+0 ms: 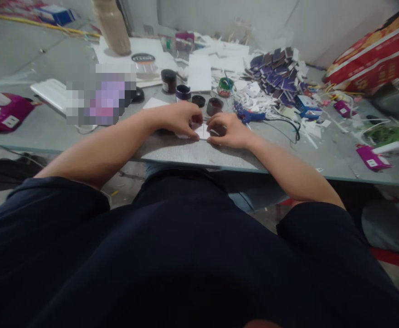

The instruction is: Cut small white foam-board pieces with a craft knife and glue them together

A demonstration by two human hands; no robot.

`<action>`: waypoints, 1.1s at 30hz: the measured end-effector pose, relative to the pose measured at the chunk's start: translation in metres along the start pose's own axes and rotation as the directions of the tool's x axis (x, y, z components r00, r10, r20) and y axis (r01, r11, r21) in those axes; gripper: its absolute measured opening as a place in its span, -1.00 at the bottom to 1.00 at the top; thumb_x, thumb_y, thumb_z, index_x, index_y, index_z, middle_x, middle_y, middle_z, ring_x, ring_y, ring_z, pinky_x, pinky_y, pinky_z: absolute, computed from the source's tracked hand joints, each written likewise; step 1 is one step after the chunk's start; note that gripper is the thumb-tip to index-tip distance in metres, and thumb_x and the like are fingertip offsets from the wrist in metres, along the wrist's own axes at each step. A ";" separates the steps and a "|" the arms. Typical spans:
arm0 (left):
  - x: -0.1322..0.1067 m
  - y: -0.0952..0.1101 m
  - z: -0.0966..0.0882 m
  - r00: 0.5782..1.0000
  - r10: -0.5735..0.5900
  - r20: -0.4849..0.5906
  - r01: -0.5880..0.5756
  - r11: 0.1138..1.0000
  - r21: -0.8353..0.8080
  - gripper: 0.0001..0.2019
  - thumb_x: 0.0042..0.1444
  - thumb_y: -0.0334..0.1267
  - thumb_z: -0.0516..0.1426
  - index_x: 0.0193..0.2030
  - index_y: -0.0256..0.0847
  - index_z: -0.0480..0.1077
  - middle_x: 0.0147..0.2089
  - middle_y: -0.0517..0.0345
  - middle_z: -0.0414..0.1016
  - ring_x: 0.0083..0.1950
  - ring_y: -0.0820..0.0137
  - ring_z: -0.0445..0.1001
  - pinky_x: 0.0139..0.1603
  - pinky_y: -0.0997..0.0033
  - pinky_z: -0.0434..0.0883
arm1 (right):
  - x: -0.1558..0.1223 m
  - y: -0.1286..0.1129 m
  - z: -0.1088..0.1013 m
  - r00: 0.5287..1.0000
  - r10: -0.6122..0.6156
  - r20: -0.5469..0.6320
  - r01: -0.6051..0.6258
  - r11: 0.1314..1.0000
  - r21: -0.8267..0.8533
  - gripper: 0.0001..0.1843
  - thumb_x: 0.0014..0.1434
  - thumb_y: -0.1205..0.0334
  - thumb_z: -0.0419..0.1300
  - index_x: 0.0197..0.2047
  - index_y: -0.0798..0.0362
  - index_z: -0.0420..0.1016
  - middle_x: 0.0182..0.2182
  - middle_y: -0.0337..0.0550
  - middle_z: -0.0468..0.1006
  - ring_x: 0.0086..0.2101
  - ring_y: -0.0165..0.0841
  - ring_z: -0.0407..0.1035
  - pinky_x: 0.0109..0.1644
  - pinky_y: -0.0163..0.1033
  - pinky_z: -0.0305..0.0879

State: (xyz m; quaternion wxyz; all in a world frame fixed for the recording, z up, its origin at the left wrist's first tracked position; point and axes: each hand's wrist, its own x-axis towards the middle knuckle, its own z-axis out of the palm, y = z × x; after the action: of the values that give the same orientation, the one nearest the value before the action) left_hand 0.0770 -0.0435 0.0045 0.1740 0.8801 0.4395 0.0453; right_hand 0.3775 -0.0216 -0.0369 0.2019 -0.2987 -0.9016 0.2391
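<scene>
My left hand [183, 119] and my right hand [232, 130] meet close to the front edge of the table. Between their fingertips is a small flat white piece [204, 131] with a thin dark line down its middle. Thumb and fingers of each hand pinch it from opposite sides, low over the tabletop. Just behind the hands stand an open jar [215, 106] with dark contents, a black lid [198, 100] and a dark blue jar [183, 93]. The fingers hide part of the white piece.
A blue-handled tool [250, 115] with a black cord lies right of my hands. Behind it is a heap of purple and white pieces [278, 73]. A dark jar [168, 81], a green jar [225, 86], white sheets [199, 73] and a tan bottle [112, 29] stand farther back.
</scene>
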 end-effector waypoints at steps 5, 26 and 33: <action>0.001 0.003 -0.003 1.000 -0.010 0.014 0.010 1.000 0.016 -0.25 0.15 0.28 0.48 0.42 0.00 0.79 0.39 -0.09 0.81 0.46 -0.26 0.74 0.46 -0.12 0.62 | 0.002 0.002 0.000 1.000 0.004 0.002 -0.004 0.999 0.041 -0.68 0.20 0.00 0.77 -0.07 -0.25 0.82 0.22 0.02 0.84 0.34 0.30 0.69 0.68 0.68 0.58; -0.005 0.024 -0.004 0.993 -0.116 0.036 0.115 0.992 0.044 -0.32 0.37 0.03 0.50 0.53 -0.27 0.72 0.39 -0.14 0.84 0.38 -0.02 0.71 0.47 0.00 0.65 | 0.003 0.008 0.001 1.000 0.017 -0.007 -0.017 0.997 0.076 -0.57 0.16 -0.18 0.85 -0.02 -0.28 0.90 0.24 0.05 0.86 0.40 0.38 0.66 0.61 0.71 0.64; -0.002 0.015 -0.003 0.995 -0.095 0.035 0.094 0.995 0.031 -0.20 0.37 0.22 0.57 0.56 -0.26 0.69 0.34 -0.08 0.86 0.37 0.06 0.66 0.37 0.19 0.62 | 0.002 0.010 0.000 1.000 0.007 -0.005 -0.006 0.996 0.088 -0.58 0.14 -0.06 0.87 -0.04 -0.27 0.87 0.25 0.05 0.83 0.43 0.39 0.64 0.63 0.74 0.61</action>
State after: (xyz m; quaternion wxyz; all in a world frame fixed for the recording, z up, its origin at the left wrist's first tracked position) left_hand 0.0867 -0.0526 0.0127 0.1710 0.8614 0.4780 0.0147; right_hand 0.3800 -0.0130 -0.0422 0.2164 -0.2932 -0.8887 0.2782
